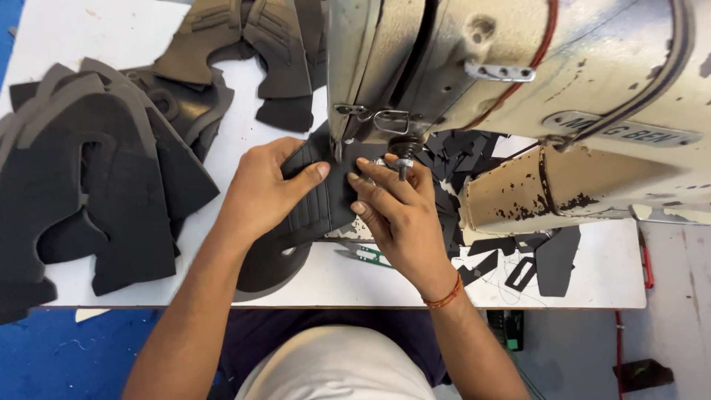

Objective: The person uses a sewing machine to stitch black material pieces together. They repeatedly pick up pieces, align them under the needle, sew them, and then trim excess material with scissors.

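Note:
A black, ribbed shoe-upper piece (315, 211) lies on the white table (244, 141) under the needle of a worn cream sewing machine (518, 81). My left hand (263, 189) presses flat on the piece's left side, thumb stretched toward the needle. On the right side, my right hand (396, 215) pins the piece with its fingertips beside the presser foot (404, 155). An orange thread band circles the right wrist. The piece's lower end curls off toward the table's front edge.
A stack of black cut shoe pieces (81, 178) fills the table's left side, with more (252, 52) at the back. Small black offcuts (511, 259) lie under the machine arm at right. Green thread snips (363, 255) rest by the front edge. The floor below is blue.

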